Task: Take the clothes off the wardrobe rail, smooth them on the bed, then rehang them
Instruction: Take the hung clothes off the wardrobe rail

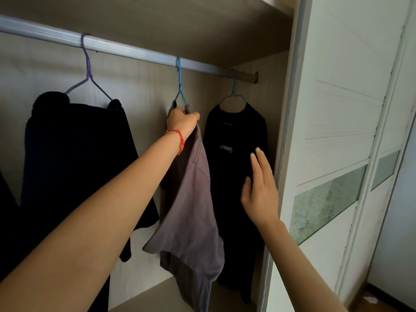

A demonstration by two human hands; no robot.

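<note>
A silver wardrobe rail (139,52) crosses the top of the view. From it hangs a blue hanger (179,84) carrying a grey-purple shirt (191,210). My left hand (182,122), with a red string at the wrist, grips the top of that shirt just under the hanger's neck. My right hand (261,190) is held up with straight fingers in front of a black printed T-shirt (234,154), which hangs on a second blue hanger (233,95) at the rail's right end. It holds nothing.
A dark navy garment (78,165) hangs on a purple hanger (87,73) to the left. A white sliding wardrobe door (349,131) stands on the right. A shelf (157,296) lies below the clothes.
</note>
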